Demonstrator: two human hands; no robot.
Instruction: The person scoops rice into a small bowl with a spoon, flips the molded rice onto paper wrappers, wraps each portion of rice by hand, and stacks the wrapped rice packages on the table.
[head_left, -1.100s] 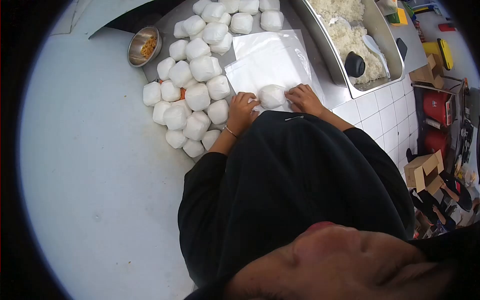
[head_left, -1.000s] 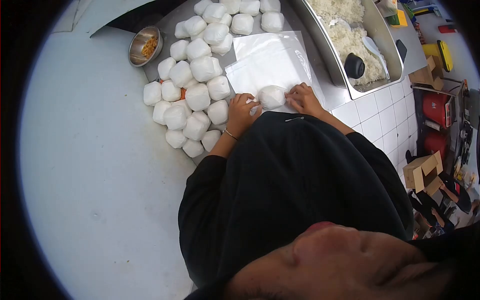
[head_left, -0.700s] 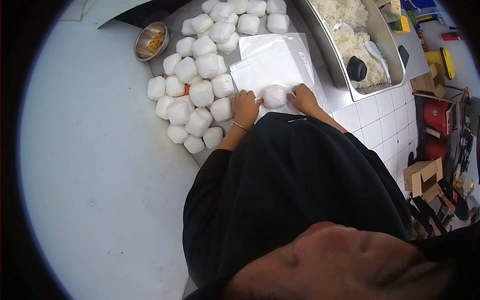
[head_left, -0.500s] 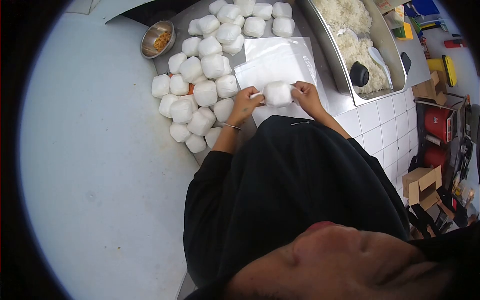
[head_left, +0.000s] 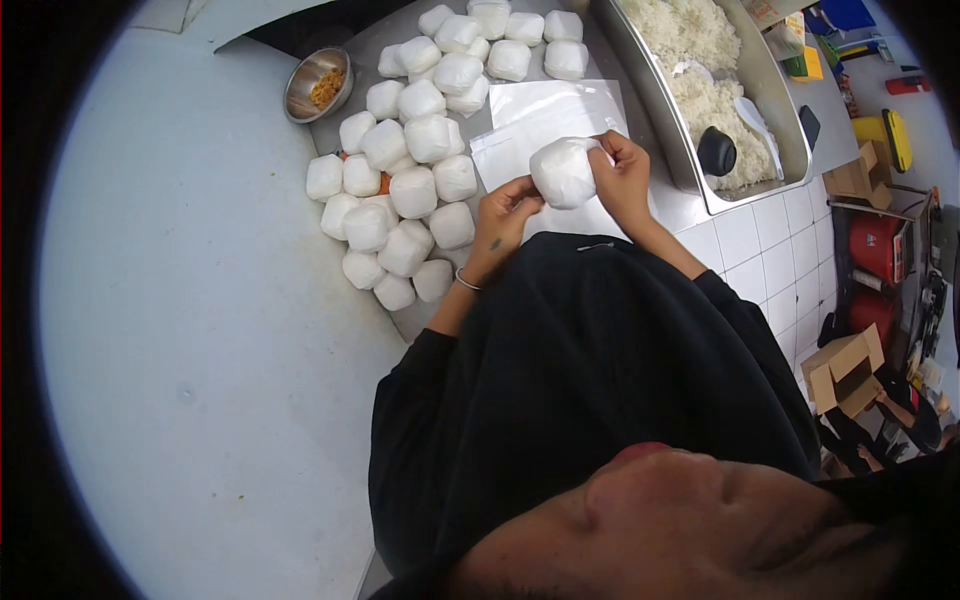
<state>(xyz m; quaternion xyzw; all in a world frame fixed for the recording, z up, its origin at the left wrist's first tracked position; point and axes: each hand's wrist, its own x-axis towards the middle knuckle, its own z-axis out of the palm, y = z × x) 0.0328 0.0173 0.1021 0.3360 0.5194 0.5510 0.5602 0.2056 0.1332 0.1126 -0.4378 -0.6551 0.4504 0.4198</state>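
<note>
A white paper-wrapped rice parcel [head_left: 563,174] is held between my two hands, tilted, just above the sheets. My left hand [head_left: 508,212] grips its lower left side, fingers closed on the wrapper's edge. On the upper right, my right hand [head_left: 622,172] is closed on the wrapping with thumb and fingers. Beneath lies a stack of white wrapping sheets [head_left: 507,150], partly covered by the parcel and my hands. To the left, many finished-looking wrapped parcels [head_left: 412,192] are piled on the steel table. What is inside the held parcel is hidden.
A deep steel tray [head_left: 690,178] of cooked rice [head_left: 690,40] stands at the right, with a black cup [head_left: 716,151] and a white spoon [head_left: 757,125] in it. A steel bowl [head_left: 300,88] with orange-yellow food sits at the upper left. Another person's arm [head_left: 900,412] shows far right.
The parcel has been tilted and lifted slightly. My right hand has moved up and around its right side, and my left hand has shifted lower against it.
</note>
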